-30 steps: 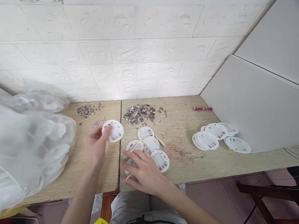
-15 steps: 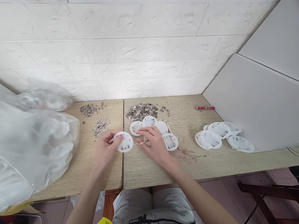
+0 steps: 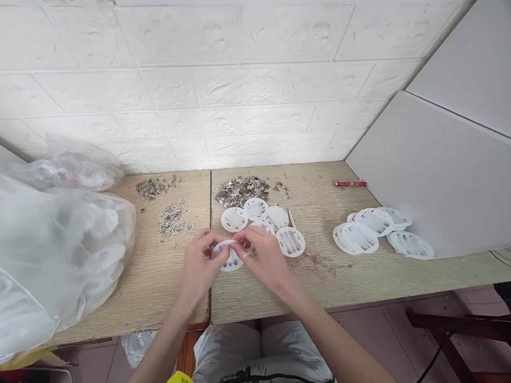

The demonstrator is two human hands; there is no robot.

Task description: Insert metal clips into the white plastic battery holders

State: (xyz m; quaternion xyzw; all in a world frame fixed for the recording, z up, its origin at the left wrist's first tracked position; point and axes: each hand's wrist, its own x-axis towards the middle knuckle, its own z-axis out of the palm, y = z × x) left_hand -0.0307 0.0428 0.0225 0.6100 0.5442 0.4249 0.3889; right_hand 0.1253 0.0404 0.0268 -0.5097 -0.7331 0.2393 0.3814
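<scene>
Both hands meet at a round white plastic battery holder (image 3: 231, 265), tilted up just above the table, with small metal contacts along its near side. My left hand (image 3: 200, 265) pinches its left edge, thumb across the face. My right hand (image 3: 265, 256) is closed at its upper right edge, thumb and fingers pressed there. A thin, pale stick end shows by the right fingers; any small part between the fingertips is hidden. Just beyond my right hand lie several similar white holders (image 3: 291, 242), some overlapping.
Heaps of small metal pieces (image 3: 242, 190) lie toward the wall, with smaller silvery parts (image 3: 173, 217) at left. A big clear bag (image 3: 56, 255) of white discs fills the left side. More holders (image 3: 361, 236) are stacked at right, near a red pen-like tool (image 3: 350, 184).
My left hand has carried the holder right and slightly nearer me. My right hand has moved from over the other holders to grip this one too.
</scene>
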